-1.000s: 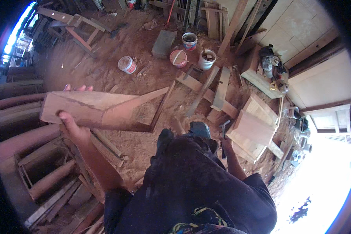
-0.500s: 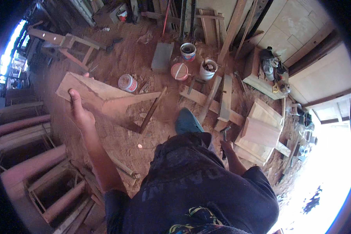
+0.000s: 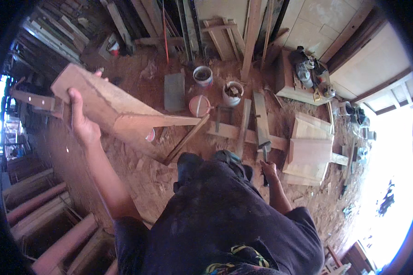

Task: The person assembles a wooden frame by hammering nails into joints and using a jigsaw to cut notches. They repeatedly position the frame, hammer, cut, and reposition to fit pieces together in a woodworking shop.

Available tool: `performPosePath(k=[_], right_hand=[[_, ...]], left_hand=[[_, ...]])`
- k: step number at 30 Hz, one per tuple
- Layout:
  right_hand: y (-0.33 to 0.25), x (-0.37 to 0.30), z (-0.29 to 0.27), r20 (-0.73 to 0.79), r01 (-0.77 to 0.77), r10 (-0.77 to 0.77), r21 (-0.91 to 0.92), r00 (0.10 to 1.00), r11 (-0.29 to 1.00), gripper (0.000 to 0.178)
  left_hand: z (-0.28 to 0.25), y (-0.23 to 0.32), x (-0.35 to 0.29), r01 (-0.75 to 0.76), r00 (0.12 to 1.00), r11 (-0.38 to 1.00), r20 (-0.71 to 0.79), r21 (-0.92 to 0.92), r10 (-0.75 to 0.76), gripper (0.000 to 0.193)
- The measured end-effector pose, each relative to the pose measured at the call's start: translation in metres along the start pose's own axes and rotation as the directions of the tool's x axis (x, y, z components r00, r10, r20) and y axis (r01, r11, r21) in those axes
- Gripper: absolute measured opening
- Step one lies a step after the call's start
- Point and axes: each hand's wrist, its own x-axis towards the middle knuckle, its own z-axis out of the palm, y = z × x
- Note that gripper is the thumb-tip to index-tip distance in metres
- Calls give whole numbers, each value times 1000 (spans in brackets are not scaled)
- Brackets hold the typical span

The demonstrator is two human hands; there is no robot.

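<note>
My left hand [image 3: 83,123] grips one end of a wooden piece made of joined boards [image 3: 108,98]. Its thumb lies on the near face and its fingertips show over the far edge. The piece is raised at my left, narrowing toward a thin slat [image 3: 188,137] set at an angle on its right end. At my right side, my right hand [image 3: 270,172] is wrapped round the handle of a hammer [image 3: 264,151], whose head points away from me. The hammer is apart from the wooden piece.
Loose boards [image 3: 260,117] lie crossed on the dirt floor ahead, beside a pale panelled wooden piece [image 3: 309,151]. Buckets [image 3: 233,94] and a grey block [image 3: 174,91] stand farther off. A wooden box [image 3: 287,82] carries tools and bottles. Timber frames [image 3: 64,238] fill the left side.
My view has shifted as I moved forward over the floor. Both hands still hold the wooden piece and the hammer; the piece now covers most of a small bucket.
</note>
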Motion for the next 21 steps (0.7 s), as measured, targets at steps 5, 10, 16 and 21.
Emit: performPosePath(k=[5, 10, 16, 21], right_hand=[[-10, -24, 14, -131, 15, 13, 208, 991, 978, 33], [32, -66, 41, -215, -150, 296, 513, 931, 845, 31], [84, -125, 110, -342, -246, 623, 705, 704, 665, 36], [66, -179, 212, -296, -199, 722, 834, 625, 514, 40]], left_hand=[[69, -7, 100, -91, 984, 991, 141, -103, 105, 58], [129, -59, 197, -67, 951, 991, 293, -115, 98, 58], [207, -148, 295, -109, 891, 985, 426, -131, 156, 53], [275, -224, 355, -140, 899, 989, 414, -43, 145, 50]])
